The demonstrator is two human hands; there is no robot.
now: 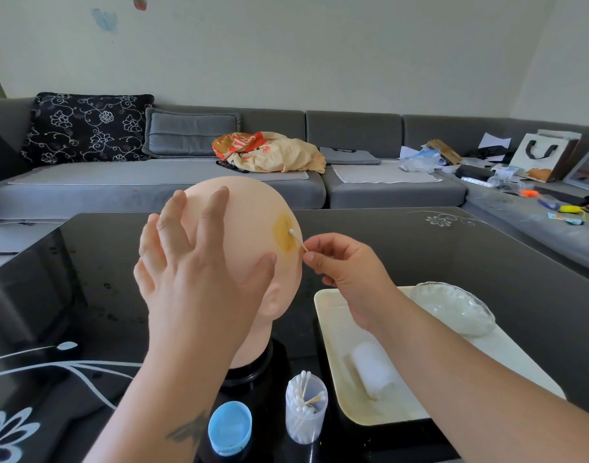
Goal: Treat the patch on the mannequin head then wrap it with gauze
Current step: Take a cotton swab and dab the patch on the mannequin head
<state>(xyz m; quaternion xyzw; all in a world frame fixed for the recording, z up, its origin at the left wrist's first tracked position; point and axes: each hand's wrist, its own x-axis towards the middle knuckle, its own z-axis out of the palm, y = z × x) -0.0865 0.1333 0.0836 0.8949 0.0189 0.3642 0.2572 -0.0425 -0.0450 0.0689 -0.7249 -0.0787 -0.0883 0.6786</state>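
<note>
A bald, skin-coloured mannequin head (253, 208) stands on a black base on the dark glass table. A yellow-brown patch (283, 233) marks its right side. My left hand (193, 269) rests flat on the head with fingers spread, thumb near the patch. My right hand (346, 272) pinches a cotton swab (298, 238) whose white tip touches the patch. A white gauze roll (373, 369) lies on the cream tray (333, 315) under my right forearm.
A clear tub of cotton swabs (306, 409) and a blue-capped bottle (229, 427) stand in front of the head's base. A glass dish (456, 307) sits at the tray's far end. A grey sofa (369, 188) with cushions and clutter runs behind the table.
</note>
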